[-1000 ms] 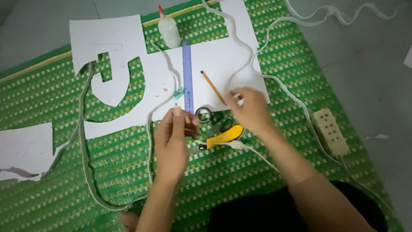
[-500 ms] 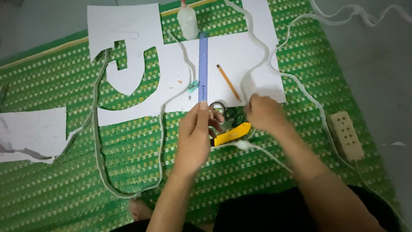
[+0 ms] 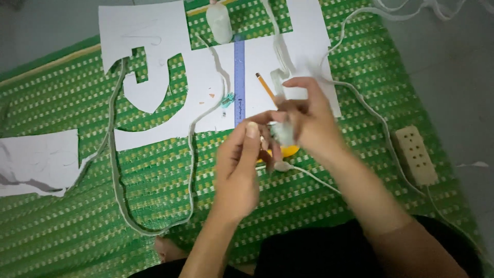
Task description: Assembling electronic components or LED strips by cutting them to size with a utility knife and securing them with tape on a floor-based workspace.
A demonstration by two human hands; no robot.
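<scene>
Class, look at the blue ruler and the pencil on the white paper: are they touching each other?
Apart. The head view shows the blue ruler lying straight on the white paper, with a strip of bare paper between it and the pencil to its right.

Both hands have risen off the green mat [image 3: 77,226] and closed together. The right hand [image 3: 309,121] has moved left from the white paper sheet [image 3: 206,98] and now pinches a pale rope end [image 3: 282,133]. The left hand [image 3: 239,164] meets it, covering the scissors and most of the yellow tool [image 3: 289,151].
</scene>
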